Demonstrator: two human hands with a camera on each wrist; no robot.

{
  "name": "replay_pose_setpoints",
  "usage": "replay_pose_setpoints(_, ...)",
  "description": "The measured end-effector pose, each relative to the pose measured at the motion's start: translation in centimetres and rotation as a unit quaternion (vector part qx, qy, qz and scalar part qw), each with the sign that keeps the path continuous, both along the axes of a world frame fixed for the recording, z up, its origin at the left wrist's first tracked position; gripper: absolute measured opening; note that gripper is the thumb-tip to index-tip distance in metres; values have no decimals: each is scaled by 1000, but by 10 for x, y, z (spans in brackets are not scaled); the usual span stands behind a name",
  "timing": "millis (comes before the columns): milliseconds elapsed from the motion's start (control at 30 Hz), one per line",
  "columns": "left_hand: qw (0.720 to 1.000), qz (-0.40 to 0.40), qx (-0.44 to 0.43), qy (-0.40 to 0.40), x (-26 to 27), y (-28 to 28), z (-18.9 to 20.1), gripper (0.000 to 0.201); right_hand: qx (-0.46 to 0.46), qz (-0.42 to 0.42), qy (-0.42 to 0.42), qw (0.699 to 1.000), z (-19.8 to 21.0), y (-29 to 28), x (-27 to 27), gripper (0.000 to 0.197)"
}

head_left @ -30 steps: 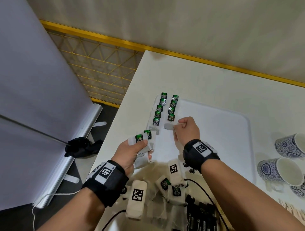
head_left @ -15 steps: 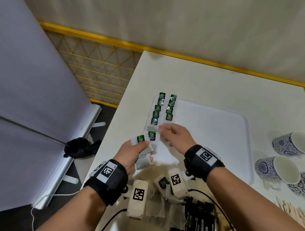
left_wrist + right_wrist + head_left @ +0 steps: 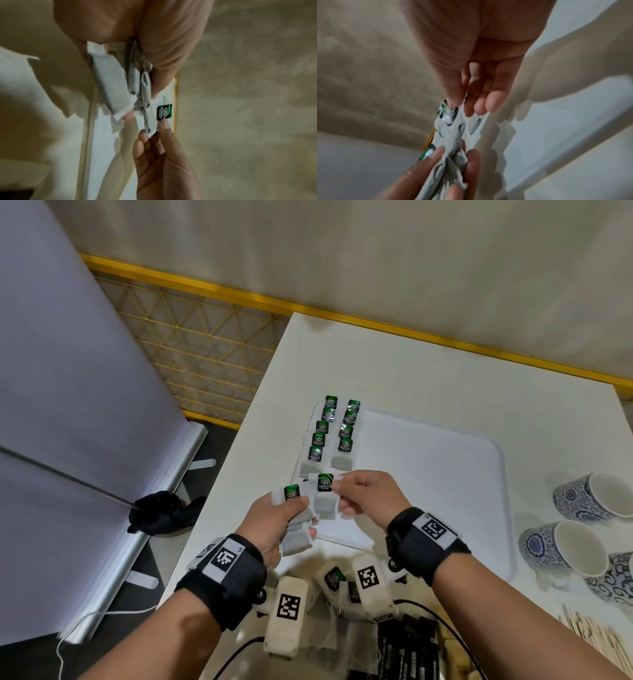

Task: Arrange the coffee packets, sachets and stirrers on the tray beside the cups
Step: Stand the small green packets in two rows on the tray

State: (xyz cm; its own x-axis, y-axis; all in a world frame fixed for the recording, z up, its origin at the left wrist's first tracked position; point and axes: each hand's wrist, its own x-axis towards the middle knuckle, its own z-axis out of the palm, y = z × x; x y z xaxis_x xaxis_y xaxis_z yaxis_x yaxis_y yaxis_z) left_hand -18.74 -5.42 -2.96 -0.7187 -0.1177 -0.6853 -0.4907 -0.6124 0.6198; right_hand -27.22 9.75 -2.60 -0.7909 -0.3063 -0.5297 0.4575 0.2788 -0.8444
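Observation:
My left hand (image 3: 291, 510) grips a bunch of green-tagged tea sachets (image 3: 301, 532) just off the near left corner of the white tray (image 3: 445, 474). My right hand (image 3: 337, 486) pinches the top sachet (image 3: 324, 484) of that bunch by its edge, thumb beside the green tag. In the left wrist view the bunch (image 3: 118, 88) hangs from my left fingers and my right hand's fingertips (image 3: 163, 124) touch the tagged sachet (image 3: 163, 111). The right wrist view shows the same sachet (image 3: 452, 119) pinched. Two rows of sachets (image 3: 334, 429) lie on the tray's far left part.
Blue-patterned cups (image 3: 565, 546) lie on the table (image 3: 445, 371) to the tray's right. Wooden stirrers (image 3: 596, 638) lie at the near right. More sachets (image 3: 334, 577) and black packets (image 3: 407, 655) sit near me below my wrists. The table's left edge drops to the floor.
My right hand has left the sachet it laid on the tray, moved back left to the bunch in my left hand, and now pinches its top sachet.

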Motion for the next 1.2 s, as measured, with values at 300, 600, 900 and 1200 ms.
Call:
replay_pose_setpoints(300, 1000, 24, -12, -13, 3, -12, -2, 17, 48, -102, 12, 994, -6, 1, -28, 8)
replay_pose_setpoints(600, 1000, 18, -10, -16, -1, -9, -4, 16, 136, -110, 55, 983, -18, -5, -42, 13)
replay_pose_setpoints(900, 1000, 11, -8, -15, -2, -7, -4, 15, 140, -100, 61, 983, -18, -5, -41, 13)
replay_pose_setpoints(1200, 1000, -6, -19, -12, -2, -4, -2, 11, 60, -51, 106, 991, 1, -1, -19, 8)
